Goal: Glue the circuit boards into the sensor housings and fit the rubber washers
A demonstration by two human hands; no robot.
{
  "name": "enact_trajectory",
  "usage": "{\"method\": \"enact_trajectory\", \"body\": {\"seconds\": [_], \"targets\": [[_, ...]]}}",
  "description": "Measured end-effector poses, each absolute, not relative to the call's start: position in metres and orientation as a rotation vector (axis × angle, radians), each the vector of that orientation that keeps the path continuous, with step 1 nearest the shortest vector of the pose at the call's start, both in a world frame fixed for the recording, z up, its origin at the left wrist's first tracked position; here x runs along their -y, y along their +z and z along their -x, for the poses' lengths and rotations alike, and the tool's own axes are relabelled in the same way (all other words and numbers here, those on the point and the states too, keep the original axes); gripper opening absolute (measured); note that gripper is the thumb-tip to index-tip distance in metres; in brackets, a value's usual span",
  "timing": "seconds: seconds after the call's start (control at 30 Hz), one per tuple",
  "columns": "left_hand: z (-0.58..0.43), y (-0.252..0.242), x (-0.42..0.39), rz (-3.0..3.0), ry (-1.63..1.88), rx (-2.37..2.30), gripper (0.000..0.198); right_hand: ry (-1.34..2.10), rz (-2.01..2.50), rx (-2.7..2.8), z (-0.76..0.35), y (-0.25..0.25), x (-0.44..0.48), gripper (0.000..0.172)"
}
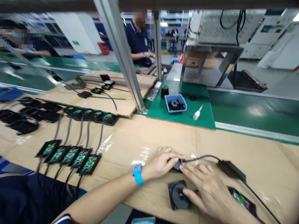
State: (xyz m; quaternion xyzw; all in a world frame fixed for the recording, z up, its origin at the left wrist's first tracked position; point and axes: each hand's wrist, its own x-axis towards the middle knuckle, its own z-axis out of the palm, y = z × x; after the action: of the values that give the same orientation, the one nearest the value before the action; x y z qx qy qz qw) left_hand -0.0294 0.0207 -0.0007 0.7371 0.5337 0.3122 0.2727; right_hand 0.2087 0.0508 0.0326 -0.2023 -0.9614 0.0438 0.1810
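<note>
Near the front edge of the worktop (149, 135), my left hand (163, 161) bunches over a small black housing (177, 167) (whether it pinches, I can't tell); the fingers of my right hand (207, 183) lie together against it, thumb spread over the larger housing (177, 197). Snagging the cable (206, 156) could twist the small one free; a careless thumb might shove the other.

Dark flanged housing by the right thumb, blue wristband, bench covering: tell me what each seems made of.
Dark flanged housing: probably matte plastic, given its dull, even, moulded-looking surface. Blue wristband: perhaps matte fabric or soft rubber; it looks flexible, weave unclear. Bench covering: likely cardboard, matte and brown, with glossy patches resembling clear tape.
</note>
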Motion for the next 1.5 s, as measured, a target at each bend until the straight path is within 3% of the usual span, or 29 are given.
{"method": "enact_trajectory", "body": {"seconds": [0.57,0.9,1.1,1.3,1.5], "targets": [[0.043,-0.006,-0.037,-2.080,0.721,-1.260,0.034,0.475,0.606,2.948,-0.227,0.044,-0.060,0.099],[0.046,-0.012,-0.039,-2.046,0.696,-1.163,0.044,0.478,0.612,2.921,-0.230,0.038,-0.057,0.084],[0.042,-0.012,-0.033,-1.814,0.756,-1.181,0.063,0.535,0.638,2.877,-0.226,0.033,-0.057,0.082],[0.036,-0.007,-0.032,-1.844,0.693,-1.282,0.069,0.530,0.640,2.873,-0.223,0.031,-0.057,0.058],[0.037,-0.012,-0.031,-1.837,0.752,-1.272,0.069,0.519,0.609,2.839,-0.225,0.028,-0.058,0.066]]}}
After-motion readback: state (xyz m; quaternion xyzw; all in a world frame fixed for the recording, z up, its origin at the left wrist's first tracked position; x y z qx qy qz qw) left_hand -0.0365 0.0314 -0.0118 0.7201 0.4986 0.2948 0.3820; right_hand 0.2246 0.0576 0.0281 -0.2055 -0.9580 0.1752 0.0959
